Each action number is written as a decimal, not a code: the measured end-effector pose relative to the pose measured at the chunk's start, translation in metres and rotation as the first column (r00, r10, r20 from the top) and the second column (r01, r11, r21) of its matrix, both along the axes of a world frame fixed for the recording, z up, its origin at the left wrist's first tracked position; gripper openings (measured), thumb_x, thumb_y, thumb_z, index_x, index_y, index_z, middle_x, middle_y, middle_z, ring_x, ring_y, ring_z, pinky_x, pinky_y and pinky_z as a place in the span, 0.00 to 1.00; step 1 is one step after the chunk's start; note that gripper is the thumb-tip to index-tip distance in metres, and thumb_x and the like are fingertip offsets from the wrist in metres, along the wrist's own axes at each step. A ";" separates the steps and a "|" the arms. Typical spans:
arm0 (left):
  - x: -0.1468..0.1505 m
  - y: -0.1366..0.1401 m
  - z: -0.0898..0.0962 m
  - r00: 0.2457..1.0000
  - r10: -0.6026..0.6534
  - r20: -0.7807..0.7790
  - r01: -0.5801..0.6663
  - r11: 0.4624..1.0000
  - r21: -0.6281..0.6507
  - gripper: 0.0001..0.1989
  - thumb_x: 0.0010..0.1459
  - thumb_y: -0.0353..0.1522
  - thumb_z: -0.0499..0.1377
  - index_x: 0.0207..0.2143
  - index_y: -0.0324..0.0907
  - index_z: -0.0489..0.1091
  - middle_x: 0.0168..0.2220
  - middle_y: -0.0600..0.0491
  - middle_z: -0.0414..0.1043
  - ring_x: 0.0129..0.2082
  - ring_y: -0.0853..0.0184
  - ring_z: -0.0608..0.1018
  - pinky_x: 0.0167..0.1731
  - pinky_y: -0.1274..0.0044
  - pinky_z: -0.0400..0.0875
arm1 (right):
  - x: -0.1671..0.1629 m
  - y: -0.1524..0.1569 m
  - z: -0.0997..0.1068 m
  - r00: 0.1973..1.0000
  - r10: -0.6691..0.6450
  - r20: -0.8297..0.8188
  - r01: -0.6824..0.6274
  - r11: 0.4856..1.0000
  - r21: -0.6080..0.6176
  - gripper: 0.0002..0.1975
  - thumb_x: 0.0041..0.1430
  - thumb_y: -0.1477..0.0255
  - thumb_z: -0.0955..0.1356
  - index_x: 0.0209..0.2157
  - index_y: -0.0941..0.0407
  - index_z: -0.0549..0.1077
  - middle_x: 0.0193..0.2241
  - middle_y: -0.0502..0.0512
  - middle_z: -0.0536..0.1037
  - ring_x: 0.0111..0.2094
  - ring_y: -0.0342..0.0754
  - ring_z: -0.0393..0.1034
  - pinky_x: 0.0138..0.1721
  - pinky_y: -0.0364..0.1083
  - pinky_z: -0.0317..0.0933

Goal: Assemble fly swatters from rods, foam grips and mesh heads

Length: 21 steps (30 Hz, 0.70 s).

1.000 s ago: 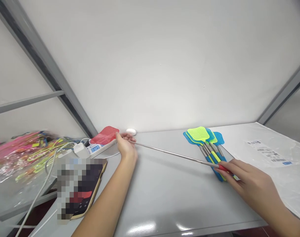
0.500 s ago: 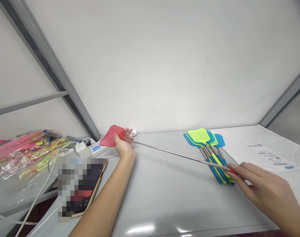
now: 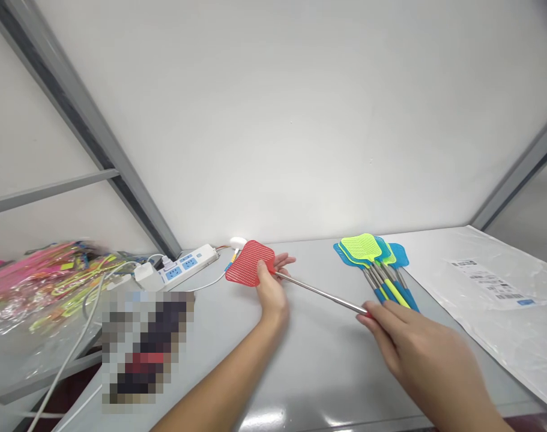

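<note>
Between my two hands is a red fly swatter [image 3: 247, 264] with a metal telescopic rod [image 3: 320, 290]. My left hand [image 3: 273, 285] grips it where the perforated head meets the rod, thumb on top and other fingers stretched out behind. The red handle end is held in my right hand [image 3: 417, 342], whose fingers cover most of it. Beyond that hand, several fly swatters [image 3: 363, 247] with lime and blue heads lie in a stacked bunch on the grey table [image 3: 309, 348]. Their lower handles are partly hidden by my right hand.
A white power strip [image 3: 196, 267] with plugs and cables runs along the back left. Plastic-wrapped colourful items [image 3: 52, 282] lie at far left. A pixelated object [image 3: 147, 348] rests in front. On the right lies a white plastic package [image 3: 489, 282] with a label.
My hands have come closer together and the swatter's rod is visibly shorter. My left hand moved right with the red head; my right hand moved left. More of the power strip shows.
</note>
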<state>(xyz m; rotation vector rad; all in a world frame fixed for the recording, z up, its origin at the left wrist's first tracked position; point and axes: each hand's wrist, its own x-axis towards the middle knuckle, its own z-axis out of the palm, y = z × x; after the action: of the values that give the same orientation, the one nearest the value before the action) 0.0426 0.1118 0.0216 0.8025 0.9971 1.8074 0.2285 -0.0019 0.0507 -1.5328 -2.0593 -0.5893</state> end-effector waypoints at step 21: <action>-0.021 0.006 -0.002 0.950 -0.062 -0.307 0.107 0.986 0.132 0.31 0.67 0.48 0.40 0.37 0.42 0.79 0.32 0.48 0.78 0.24 0.66 0.68 0.35 0.71 0.67 | -0.070 0.084 -0.035 0.358 -0.179 -0.916 -0.857 0.327 -0.399 0.19 0.65 0.54 0.61 0.33 0.55 0.69 0.17 0.41 0.53 0.17 0.38 0.43 0.19 0.40 0.40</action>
<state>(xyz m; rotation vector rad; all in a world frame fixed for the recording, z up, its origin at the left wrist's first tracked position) 0.0211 0.1180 0.0199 1.2237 1.0115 1.7307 0.1587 0.0822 0.0161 -1.0591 -1.6418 1.5887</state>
